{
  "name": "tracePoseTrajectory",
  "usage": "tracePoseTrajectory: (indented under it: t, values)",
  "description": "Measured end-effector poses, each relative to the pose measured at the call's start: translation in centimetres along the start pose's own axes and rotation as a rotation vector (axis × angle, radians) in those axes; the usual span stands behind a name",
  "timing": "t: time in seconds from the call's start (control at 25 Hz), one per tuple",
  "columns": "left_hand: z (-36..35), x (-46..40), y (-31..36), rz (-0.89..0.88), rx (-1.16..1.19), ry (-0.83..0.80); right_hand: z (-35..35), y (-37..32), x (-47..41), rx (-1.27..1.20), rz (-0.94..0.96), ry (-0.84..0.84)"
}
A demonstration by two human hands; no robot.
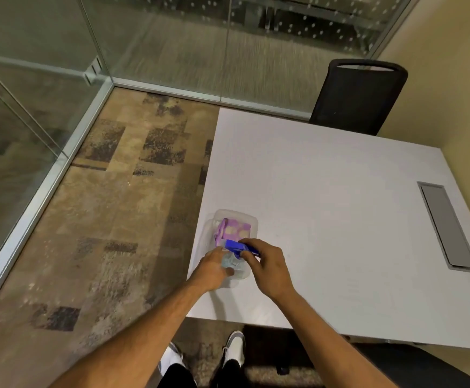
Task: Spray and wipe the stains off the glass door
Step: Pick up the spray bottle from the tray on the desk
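Right hand (266, 264): fingers curled on the blue trigger head of the spray bottle (238, 249), gripping it; left hand (214, 266): closed round the bottle's clear body, at 9 o'clock of the right hand; bottle stands in a clear plastic tub (252, 224) with a purple spotted cloth (235, 229) at its 12 o'clock end; tub sits near the 7 o'clock corner of a white table (340, 191); black chair (359, 96) at the table's 12 o'clock edge; glass door and panels (46, 121), the task's surface, lie well apart at 10 to 12 o'clock across the carpet; which pane is the door cannot be told. Step in hand, by judgement: lifting the bottle out; best lifted straight up, steadying the tub, nozzle away from the face, cloth taken along. No brand, label or writing legible.
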State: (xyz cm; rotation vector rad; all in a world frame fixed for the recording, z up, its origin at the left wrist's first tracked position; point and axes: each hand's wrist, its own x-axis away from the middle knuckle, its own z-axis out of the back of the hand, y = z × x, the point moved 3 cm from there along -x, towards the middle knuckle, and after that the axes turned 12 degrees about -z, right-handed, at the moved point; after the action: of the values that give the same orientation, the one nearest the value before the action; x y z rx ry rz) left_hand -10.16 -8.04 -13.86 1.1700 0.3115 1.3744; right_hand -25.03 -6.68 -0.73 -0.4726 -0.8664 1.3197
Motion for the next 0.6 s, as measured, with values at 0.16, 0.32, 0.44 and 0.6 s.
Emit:
tracePoseTrajectory:
  t: [0.16, 0.32, 0.44, 0.6]
  values:
    - [1.2, 0.9, 1.8, -0.029, 0.077, 0.039, 2.5, -2.5, -0.4, -0.026, 0.077, 0.045]
    - [4.3, 2.8, 4.8, -0.074, 0.117, 0.112, 5.2, -6.4, -0.4, -0.047, 0.159, 0.066]
    - [7.3, 5.1, 7.2, -0.135, 0.059, 0.178, 6.2, -9.9, 0.0, -0.087, 0.249, 0.077]
    - [10.8, 9.5, 8.9, -0.159, 0.079, 0.353, 6.3, -15.0, 1.1, -0.214, 0.319, 0.071]
